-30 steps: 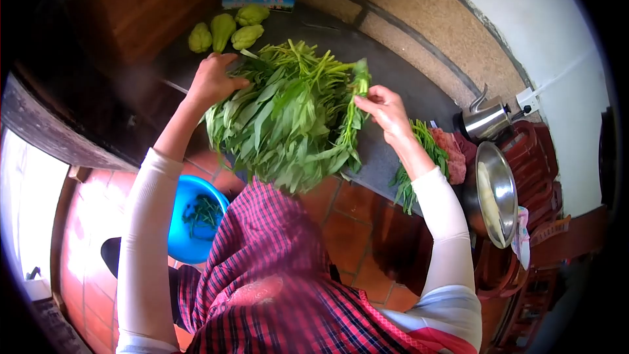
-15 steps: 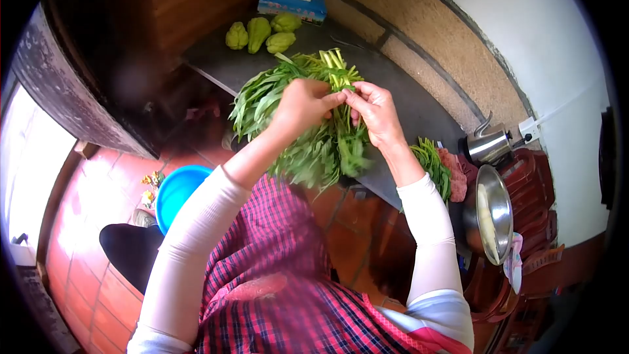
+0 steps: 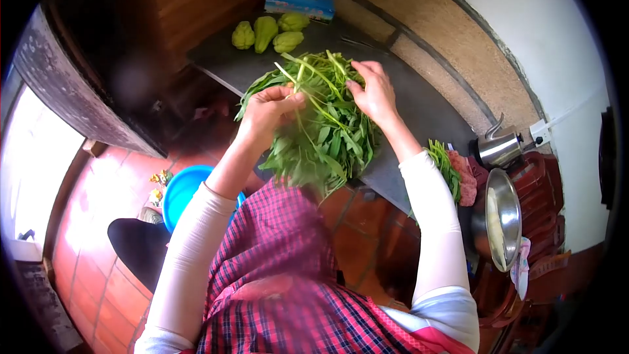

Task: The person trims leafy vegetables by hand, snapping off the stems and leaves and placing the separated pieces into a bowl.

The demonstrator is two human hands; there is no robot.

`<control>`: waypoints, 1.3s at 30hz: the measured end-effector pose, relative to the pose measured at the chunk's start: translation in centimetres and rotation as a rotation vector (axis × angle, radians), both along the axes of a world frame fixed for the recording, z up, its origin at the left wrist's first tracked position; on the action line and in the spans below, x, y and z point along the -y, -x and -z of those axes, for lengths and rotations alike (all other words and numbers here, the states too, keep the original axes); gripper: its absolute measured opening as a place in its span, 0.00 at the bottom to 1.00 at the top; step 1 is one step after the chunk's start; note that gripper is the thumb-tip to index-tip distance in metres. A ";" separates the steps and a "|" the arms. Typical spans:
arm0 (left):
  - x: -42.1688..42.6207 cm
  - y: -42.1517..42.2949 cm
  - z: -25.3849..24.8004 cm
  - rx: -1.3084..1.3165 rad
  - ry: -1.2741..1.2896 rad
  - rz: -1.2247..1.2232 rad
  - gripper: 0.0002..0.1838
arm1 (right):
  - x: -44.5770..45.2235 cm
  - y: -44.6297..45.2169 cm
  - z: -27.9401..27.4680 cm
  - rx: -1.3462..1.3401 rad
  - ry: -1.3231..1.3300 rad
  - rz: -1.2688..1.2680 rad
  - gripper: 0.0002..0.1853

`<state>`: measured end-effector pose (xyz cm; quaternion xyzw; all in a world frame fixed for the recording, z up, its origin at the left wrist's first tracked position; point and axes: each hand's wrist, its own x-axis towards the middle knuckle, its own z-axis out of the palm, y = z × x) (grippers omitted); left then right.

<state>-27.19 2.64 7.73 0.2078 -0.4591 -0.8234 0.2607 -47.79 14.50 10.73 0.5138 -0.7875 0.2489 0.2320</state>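
A heap of leafy greens point(image 3: 347, 137) with pale green stems lies over the front edge of the dark counter point(image 3: 426, 111). My left hand point(image 3: 265, 113) is closed on several stems of these greens, thumb pressed against the fingers, and their leaves hang below it. At the heap's right side, my right hand point(image 3: 375, 92) has its fingers apart, with the fingertips at the stems. Whether those fingertips touch the greens is hard to make out.
Several green chayotes point(image 3: 266, 33) and a blue tissue box point(image 3: 299, 4) sit at the back. To the right are a smaller bunch of greens point(image 3: 445, 169), a steel kettle point(image 3: 499, 151) and a metal bowl point(image 3: 503, 219). A blue basin point(image 3: 185, 190) stands at lower left.
My hands were together at the stems and have now moved apart. The left went left and down with some stems; the right has opened. The view has shifted slightly.
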 end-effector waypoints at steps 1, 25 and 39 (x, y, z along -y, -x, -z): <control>0.1 0.2 0.3 0.000 0.004 -0.002 0.06 | 0.2 -1.4 -1.1 0.025 0.064 -0.111 0.16; 0.9 -18.2 8.3 0.031 -0.294 0.000 0.08 | 4.4 -15.3 -2.2 -0.336 0.035 -0.493 0.10; -0.2 -27.9 12.9 0.182 -0.294 -0.019 0.14 | 7.7 -24.4 9.4 1.003 -0.655 -0.847 0.04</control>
